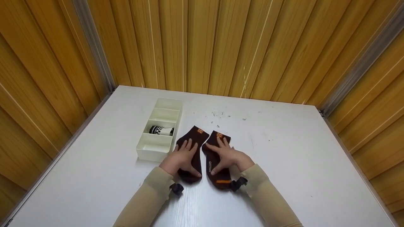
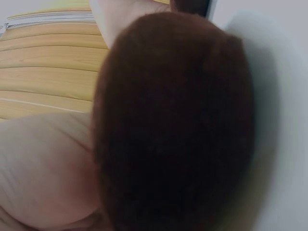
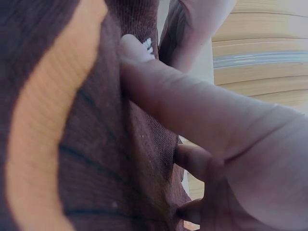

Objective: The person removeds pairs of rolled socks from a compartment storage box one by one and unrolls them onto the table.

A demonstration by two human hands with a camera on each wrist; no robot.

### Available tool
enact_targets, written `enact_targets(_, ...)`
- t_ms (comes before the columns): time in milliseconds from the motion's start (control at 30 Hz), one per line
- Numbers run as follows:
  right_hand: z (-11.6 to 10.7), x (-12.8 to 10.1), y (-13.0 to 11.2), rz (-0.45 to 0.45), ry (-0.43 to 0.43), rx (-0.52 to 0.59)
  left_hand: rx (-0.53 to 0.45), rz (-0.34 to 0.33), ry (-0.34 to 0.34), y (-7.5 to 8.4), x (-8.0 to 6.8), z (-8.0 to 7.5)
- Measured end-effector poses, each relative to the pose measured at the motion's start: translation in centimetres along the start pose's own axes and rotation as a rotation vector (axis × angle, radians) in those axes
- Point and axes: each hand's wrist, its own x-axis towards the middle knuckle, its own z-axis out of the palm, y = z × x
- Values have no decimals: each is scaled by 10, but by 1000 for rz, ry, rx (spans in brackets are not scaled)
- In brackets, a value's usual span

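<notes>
Two dark brown socks lie side by side on the white table, cuffs pointing away from me. My left hand rests flat with straight fingers on the left sock. My right hand lies flat on the right sock, which has an orange stripe near its toe. In the left wrist view the left sock's toe fills the frame, with the heel of the left hand beside it. In the right wrist view the right hand lies with a straight finger on the orange-striped sock.
A white divided organiser box stands just left of the socks. One of its middle compartments holds a rolled black-and-white sock. Wood-panelled walls close in the table at the back and both sides.
</notes>
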Motion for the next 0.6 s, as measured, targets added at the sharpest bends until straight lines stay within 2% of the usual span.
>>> enact_targets(300,0,0,0,4,3,4,37,-8,-3,0,-2,-2)
enact_targets(467,-2,1,2,-6,6,29,13,6,18,2,-4,-3)
enact_targets(600,-9,-1,2,-32,54,62,-49,13,50,5,-5,-9)
